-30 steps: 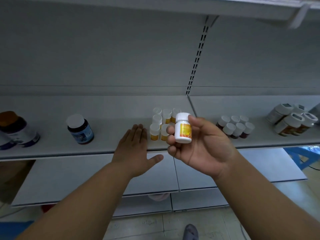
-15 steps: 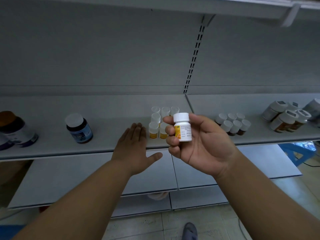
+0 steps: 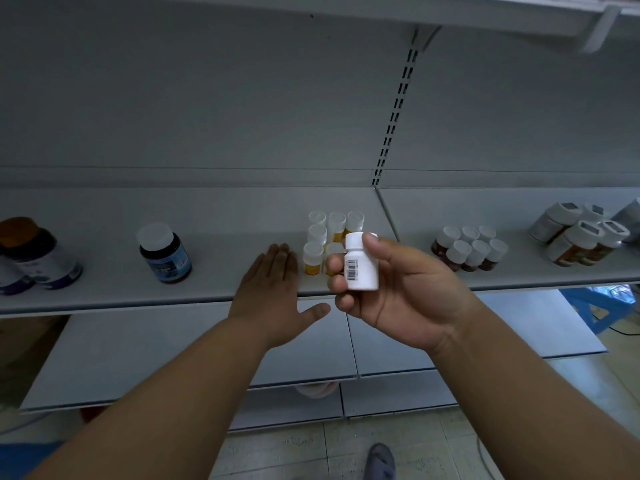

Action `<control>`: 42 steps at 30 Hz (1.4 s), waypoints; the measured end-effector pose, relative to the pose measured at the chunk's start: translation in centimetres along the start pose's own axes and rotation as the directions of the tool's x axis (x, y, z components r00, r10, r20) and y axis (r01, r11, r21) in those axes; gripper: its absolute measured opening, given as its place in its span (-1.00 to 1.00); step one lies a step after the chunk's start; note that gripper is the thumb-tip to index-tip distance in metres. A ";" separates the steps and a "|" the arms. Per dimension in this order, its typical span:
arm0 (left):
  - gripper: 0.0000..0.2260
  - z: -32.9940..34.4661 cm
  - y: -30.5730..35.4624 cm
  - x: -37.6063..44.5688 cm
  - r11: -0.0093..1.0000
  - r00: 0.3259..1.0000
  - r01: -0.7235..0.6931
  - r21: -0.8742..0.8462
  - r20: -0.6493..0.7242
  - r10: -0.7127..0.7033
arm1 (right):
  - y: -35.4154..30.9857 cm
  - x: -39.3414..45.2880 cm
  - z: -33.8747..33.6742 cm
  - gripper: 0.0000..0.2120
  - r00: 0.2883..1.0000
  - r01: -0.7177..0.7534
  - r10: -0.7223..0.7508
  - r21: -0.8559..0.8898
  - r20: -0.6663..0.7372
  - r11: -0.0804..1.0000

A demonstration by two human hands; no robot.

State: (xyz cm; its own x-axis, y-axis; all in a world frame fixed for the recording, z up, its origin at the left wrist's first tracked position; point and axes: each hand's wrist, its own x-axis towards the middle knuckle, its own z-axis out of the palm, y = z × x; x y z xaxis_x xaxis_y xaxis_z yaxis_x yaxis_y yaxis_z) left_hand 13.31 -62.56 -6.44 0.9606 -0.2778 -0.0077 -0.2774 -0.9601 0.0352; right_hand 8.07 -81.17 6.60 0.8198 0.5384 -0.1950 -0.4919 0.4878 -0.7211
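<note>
Gripping a small white bottle [image 3: 362, 268] upright in the right hand [image 3: 405, 299], thumb on the cap, fingers curled round the barcoded side, in the air just near of the shelf [image 3: 207, 292] edge. Holding the left hand [image 3: 273, 296] flat and empty, fingers straight, over that edge, just left of the yellow-labelled bottles [image 3: 313, 259].

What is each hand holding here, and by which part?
Right hand grips the white pill bottle around its body; left hand holds nothing.
</note>
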 end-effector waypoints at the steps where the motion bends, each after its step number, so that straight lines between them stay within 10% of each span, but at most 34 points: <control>1: 0.05 -0.1 0.0 0.0 1.000 1.000 0.002 -0.002 0.001 -0.002 | 0.0 0.0 0.0 -0.64 1.000 -0.008 0.008 0.013 0.001 1.000; 21: -0.01 -0.4 0.3 -0.2 1.000 1.000 0.019 0.008 -0.001 -0.019 | 0.2 -0.4 0.3 -0.69 0.973 0.126 -0.166 -0.238 -0.158 0.963; 23: -0.01 -0.5 0.3 -0.1 1.000 1.000 0.022 0.016 0.013 -0.023 | 0.4 -0.6 0.5 -0.73 0.938 0.171 -0.321 -0.630 -0.132 0.757; 27: 0.00 -0.4 0.3 -0.2 1.000 1.000 0.021 0.016 0.020 -0.021 | 1.7 -1.2 -0.7 -0.66 0.667 0.217 -0.665 -0.941 0.337 -0.259; 31: 0.04 -0.1 0.1 0.0 1.000 1.000 0.010 0.019 -0.007 -0.010 | 3.2 -1.3 -1.4 -0.68 0.374 0.369 -0.670 -0.766 0.641 -0.526; 35: 0.02 0.0 0.1 -0.1 1.000 1.000 0.007 0.031 -0.016 -0.007 | 3.5 -1.4 -1.3 -0.65 0.300 0.366 -0.696 -0.752 0.652 -0.548; 38: 0.01 -0.1 0.1 -0.1 1.000 1.000 0.009 0.028 -0.009 -0.009 | 3.3 -1.8 -1.1 -0.66 0.379 0.360 -0.695 -0.789 0.611 -0.497; 40: 0.01 -0.2 0.1 -0.1 1.000 1.000 0.006 0.030 -0.003 -0.006 | 3.1 -2.2 0.0 -0.69 0.563 0.328 -0.753 -0.929 0.340 -0.175; 42: 0.00 -0.3 0.2 -0.2 0.999 1.000 0.005 0.032 -0.008 -0.004 | 2.2 -2.3 1.8 -0.83 0.747 0.207 -0.648 -0.873 -0.150 0.442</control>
State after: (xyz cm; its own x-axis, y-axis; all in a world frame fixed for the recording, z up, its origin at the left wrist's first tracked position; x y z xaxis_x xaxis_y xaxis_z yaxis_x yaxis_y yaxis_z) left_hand 13.07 -62.67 -6.12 0.9619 -0.2734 -0.0003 -0.2734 -0.9619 0.0027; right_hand 4.58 -80.02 6.63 0.9750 -0.0172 0.2216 0.2087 -0.2727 -0.9392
